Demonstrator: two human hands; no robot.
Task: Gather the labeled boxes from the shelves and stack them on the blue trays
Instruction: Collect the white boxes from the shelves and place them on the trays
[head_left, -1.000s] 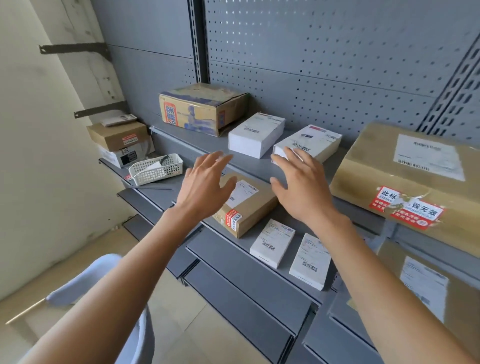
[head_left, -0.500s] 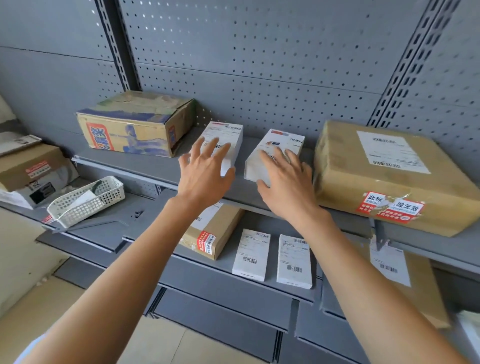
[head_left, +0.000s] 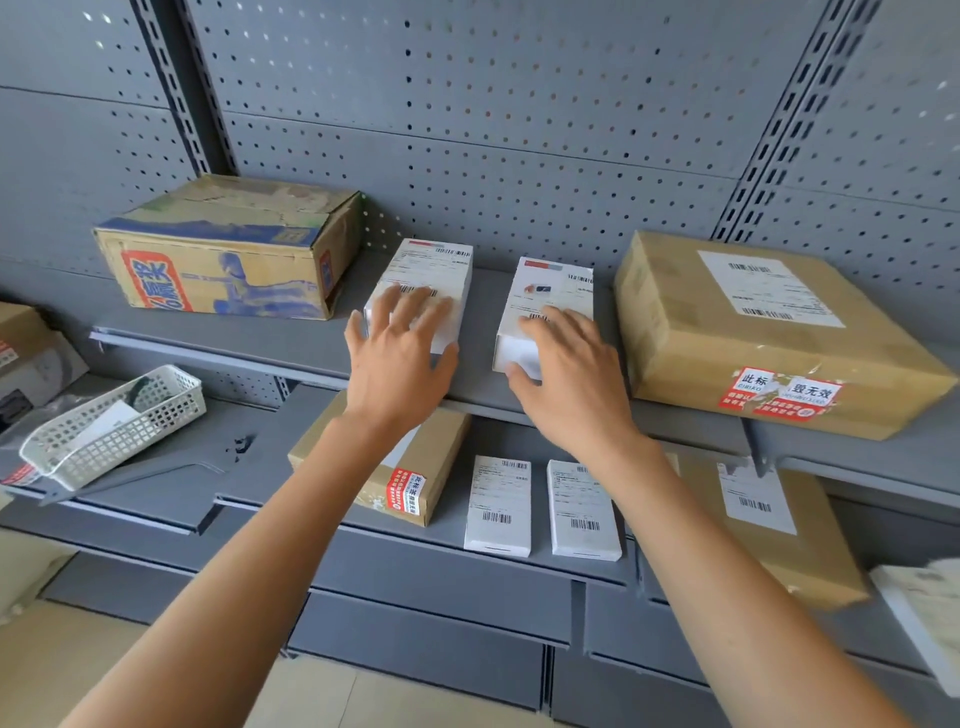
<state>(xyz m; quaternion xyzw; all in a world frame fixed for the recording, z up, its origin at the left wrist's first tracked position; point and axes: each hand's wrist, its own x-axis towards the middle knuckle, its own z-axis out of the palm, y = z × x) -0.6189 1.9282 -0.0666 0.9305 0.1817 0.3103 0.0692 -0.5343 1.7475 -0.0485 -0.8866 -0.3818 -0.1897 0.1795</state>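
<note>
My left hand (head_left: 397, 358) lies with its fingers spread and nearly straight over the near end of the left white box (head_left: 423, 288), palm down on the top, thumb out at the box's left edge; I can't tell whether the fingers truly grip it or only rest there. My right hand (head_left: 569, 371) covers the near end of the right white box (head_left: 550, 301), fingers flat over the label and thumb tucked against the box's front face, so it looks like the start of a grasp around that corner. Both boxes lie on the upper shelf (head_left: 291, 343), side by side but apart, each with a printed label and barcode facing up. Left of the left white box on that shelf stands a worn printed carton (head_left: 228, 249); right of the right white box sits a large brown parcel (head_left: 753, 332) with a white label and a torn red sticker. Below the upper shelf, on the lower shelf (head_left: 467, 558), a small brown box (head_left: 415, 478) lies partly under my left wrist, and beside it two flat white packets (head_left: 497, 506) lie label up. Further right of those is another brown parcel (head_left: 769, 525). Far left of the small brown box a white mesh basket (head_left: 111, 426) sits tilted.
</note>
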